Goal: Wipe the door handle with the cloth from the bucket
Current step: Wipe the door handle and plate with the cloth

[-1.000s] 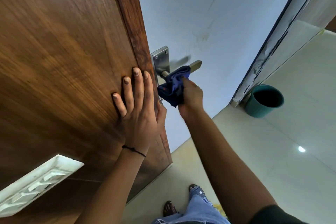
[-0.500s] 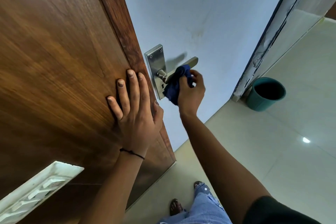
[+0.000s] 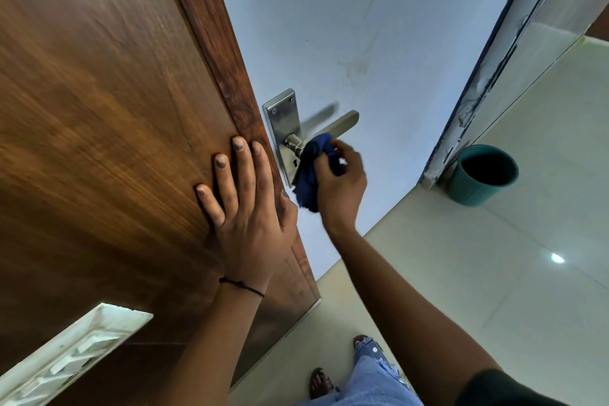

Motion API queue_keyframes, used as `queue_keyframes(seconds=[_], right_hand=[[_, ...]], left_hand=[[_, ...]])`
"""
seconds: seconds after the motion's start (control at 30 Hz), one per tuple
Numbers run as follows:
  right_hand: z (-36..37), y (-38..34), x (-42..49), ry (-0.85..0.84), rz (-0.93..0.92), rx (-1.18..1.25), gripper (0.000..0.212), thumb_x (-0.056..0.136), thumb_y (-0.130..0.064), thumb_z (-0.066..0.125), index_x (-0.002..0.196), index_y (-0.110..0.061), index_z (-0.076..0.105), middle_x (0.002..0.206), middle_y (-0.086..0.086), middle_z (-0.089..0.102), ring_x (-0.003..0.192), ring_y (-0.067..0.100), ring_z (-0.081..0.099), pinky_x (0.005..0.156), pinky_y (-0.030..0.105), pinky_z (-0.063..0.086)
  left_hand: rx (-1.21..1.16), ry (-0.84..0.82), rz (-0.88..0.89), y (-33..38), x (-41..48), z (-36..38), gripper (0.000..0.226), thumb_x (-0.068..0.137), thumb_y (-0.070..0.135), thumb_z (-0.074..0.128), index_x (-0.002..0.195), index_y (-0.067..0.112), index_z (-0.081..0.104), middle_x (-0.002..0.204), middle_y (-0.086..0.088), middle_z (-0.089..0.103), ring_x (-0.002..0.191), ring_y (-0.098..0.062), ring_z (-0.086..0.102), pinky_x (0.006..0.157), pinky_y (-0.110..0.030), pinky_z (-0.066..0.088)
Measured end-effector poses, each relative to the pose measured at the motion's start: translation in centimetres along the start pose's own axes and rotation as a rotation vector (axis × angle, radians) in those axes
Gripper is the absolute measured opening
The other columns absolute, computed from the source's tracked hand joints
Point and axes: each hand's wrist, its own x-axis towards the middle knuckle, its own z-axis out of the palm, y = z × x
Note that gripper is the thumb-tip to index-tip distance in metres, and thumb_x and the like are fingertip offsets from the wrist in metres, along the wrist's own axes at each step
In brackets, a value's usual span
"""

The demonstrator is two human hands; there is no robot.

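Note:
A silver lever door handle point(image 3: 342, 122) sticks out from a steel backplate point(image 3: 281, 119) on the edge of the brown wooden door point(image 3: 108, 115). My right hand point(image 3: 342, 184) grips a bunched dark blue cloth point(image 3: 311, 168) and presses it against the handle's neck, just below the lever. The lever's outer end is bare. My left hand point(image 3: 247, 208) lies flat on the door face beside the plate, fingers spread, holding nothing. A teal bucket point(image 3: 481, 175) stands on the floor at the right, by the door frame.
A pale blue wall point(image 3: 362, 26) fills the space behind the handle. A chipped white door frame point(image 3: 487, 76) runs up at the right. Glossy cream floor tiles point(image 3: 494, 273) spread below. A white vent grille point(image 3: 66, 359) is set low in the door. My feet and jeans show at the bottom.
The cloth has slid from around the lever toward its neck near the backplate, and my right hand has turned over it. My left hand stays flat on the door.

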Motion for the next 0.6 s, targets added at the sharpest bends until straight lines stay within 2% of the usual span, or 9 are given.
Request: queue_keyframes(seconds=[0.07,0.1,0.17,0.23,0.33,0.5,0.6], right_hand=[[-0.1,0.4,-1.6,-0.085,-0.089,-0.048,0.025,0.086,-0.021,0.062,0.111,-0.022,0.065,0.100,-0.016,0.057,0.087,-0.001,0.059,0.076,0.004,0.046],[-0.3,0.3,-1.1,-0.087,-0.098,-0.066,0.025,0.085,-0.021,0.062,0.110,-0.021,0.066,0.100,-0.015,0.057,0.087,0.001,0.060,0.077,0.008,0.048],[-1.0,-0.1,1.3,-0.013,-0.036,-0.055,0.027,0.085,-0.017,0.062,0.111,-0.016,0.067,0.104,-0.005,0.063,0.091,0.013,0.063,0.081,0.022,0.051],[-1.5,-0.7,3.7,0.069,0.038,-0.022,0.031,0.086,-0.016,0.060,0.116,-0.013,0.065,0.112,0.003,0.065,0.097,0.016,0.062,0.086,0.028,0.051],[-0.7,-0.7,3.1,0.109,0.026,0.024,0.029,0.088,-0.017,0.059,0.117,-0.016,0.063,0.113,0.001,0.061,0.092,0.007,0.058,0.083,0.017,0.047],[0.3,0.6,-1.7,-0.085,-0.167,-0.039,0.025,0.086,-0.021,0.061,0.111,-0.021,0.065,0.102,-0.008,0.055,0.090,0.005,0.057,0.078,0.012,0.048],[-0.6,0.4,1.5,-0.009,-0.105,-0.025,0.026,0.085,-0.017,0.062,0.110,-0.017,0.067,0.103,-0.003,0.059,0.089,0.009,0.058,0.076,0.008,0.044]], left_hand=[[0.011,-0.002,0.005,0.0,-0.1,0.0,0.074,0.094,0.037,0.036,0.154,0.010,0.003,0.158,-0.013,0.005,0.149,-0.025,-0.017,0.117,-0.044,-0.016],[0.014,-0.003,0.006,-0.1,-0.1,0.0,0.074,0.094,0.037,0.036,0.154,0.010,0.003,0.158,-0.013,0.004,0.149,-0.025,-0.017,0.117,-0.045,-0.016],[0.016,-0.003,0.007,-0.1,0.0,0.0,0.075,0.094,0.037,0.036,0.154,0.010,0.002,0.158,-0.013,0.004,0.149,-0.025,-0.017,0.117,-0.045,-0.016],[0.012,0.000,0.007,-0.1,0.0,0.1,0.074,0.094,0.038,0.034,0.154,0.010,0.001,0.158,-0.012,0.004,0.149,-0.025,-0.018,0.117,-0.045,-0.016],[0.016,0.003,0.004,0.1,-0.2,0.3,0.075,0.094,0.038,0.036,0.154,0.010,0.002,0.159,-0.012,0.004,0.149,-0.025,-0.017,0.117,-0.046,-0.015],[0.035,-0.011,0.003,0.0,-0.1,0.2,0.076,0.092,0.037,0.038,0.154,0.010,0.003,0.159,-0.012,0.002,0.149,-0.026,-0.017,0.117,-0.045,-0.018],[0.041,-0.007,0.003,0.1,-0.1,0.3,0.076,0.092,0.037,0.038,0.154,0.010,0.002,0.159,-0.012,0.002,0.149,-0.026,-0.016,0.117,-0.045,-0.018]])
